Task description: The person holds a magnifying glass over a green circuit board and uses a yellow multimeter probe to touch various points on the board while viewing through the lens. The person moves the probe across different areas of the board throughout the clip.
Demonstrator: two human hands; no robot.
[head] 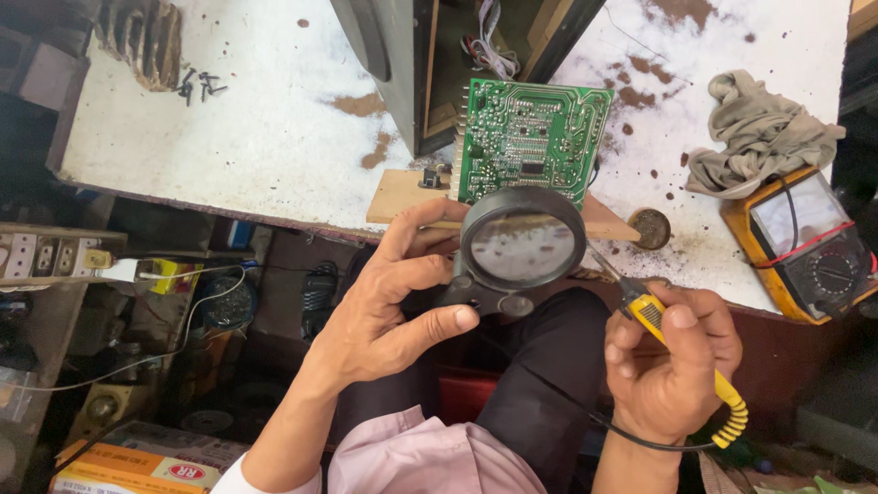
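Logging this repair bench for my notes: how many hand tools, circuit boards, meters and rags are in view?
Hand tools: 2, magnifying glass in left hand, soldering iron in right hand
Circuit boards: 1
Meters: 1
Rags: 1
Total: 5

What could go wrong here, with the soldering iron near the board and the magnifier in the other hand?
1. The green circuit board leans on a small wooden block at the white bench's edge; a nudge might tip it.
2. The round black magnifier in the left hand hides the tip of the yellow-handled soldering iron held by the right hand, so it may touch wrongly.

left hand (389,306) pinching, right hand (672,361) fisted
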